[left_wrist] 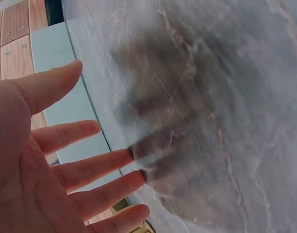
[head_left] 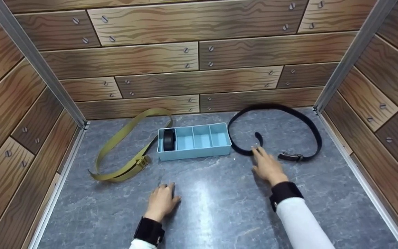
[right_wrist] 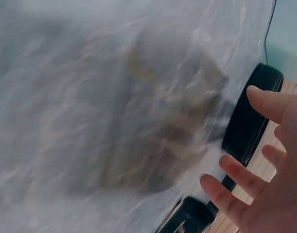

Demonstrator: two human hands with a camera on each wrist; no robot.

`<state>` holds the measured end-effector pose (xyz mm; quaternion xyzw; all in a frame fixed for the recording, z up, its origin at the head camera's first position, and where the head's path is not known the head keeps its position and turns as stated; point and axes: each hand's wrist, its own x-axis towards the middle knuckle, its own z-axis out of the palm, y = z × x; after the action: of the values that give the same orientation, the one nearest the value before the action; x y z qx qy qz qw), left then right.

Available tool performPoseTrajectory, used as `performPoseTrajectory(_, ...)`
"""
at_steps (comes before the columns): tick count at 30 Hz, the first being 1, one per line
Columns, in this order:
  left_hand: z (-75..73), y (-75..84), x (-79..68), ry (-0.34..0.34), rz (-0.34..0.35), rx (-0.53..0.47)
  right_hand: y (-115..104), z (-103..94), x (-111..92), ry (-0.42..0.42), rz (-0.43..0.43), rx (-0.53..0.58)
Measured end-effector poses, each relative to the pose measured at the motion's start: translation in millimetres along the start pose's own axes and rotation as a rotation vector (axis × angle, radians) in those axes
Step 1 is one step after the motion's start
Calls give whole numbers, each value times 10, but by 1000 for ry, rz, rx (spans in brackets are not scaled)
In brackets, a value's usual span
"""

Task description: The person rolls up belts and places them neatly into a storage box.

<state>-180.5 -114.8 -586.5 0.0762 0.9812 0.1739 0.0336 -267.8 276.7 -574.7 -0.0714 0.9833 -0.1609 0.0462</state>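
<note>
A black belt (head_left: 318, 135) lies in a wide loop at the right, its silver buckle (head_left: 300, 157) towards the front. My right hand (head_left: 267, 165) reaches to the front of this loop; in the right wrist view the thumb (right_wrist: 265, 103) overlaps the strap and the fingers are spread, gripping nothing. Left of the loop stands a light blue box (head_left: 195, 153) with several compartments. A rolled black belt (head_left: 169, 140) fills its leftmost one. My left hand (head_left: 161, 201) hovers low in front of the box, fingers extended and holding nothing.
To the box's left an olive webbing belt (head_left: 116, 143) lies looped, with its buckle (head_left: 143, 162) near the box. Wood-plank-patterned walls (head_left: 157, 62) and metal corner posts (head_left: 344, 58) enclose the grey marbled surface (head_left: 219, 193) at the back and sides.
</note>
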Motion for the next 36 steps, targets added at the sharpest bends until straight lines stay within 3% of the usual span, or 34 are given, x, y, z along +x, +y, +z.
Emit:
performPoseTrajectory(7, 15, 10, -16, -14, -14, -10, -158, 20, -7, -11, -20, -40)
performPoseTrajectory(18, -14, 36, -38, 0, -5, 9, -559, 120, -421, -12, -7, -119)
performPoseTrajectory(23, -5, 77, -21, 18, 13, -38, -761, 230, -592, 0, -31, -118)
performPoseTrajectory(36, -20, 377, 77, 43, 232, -160, -1259, 398, -856, -61, -248, -122)
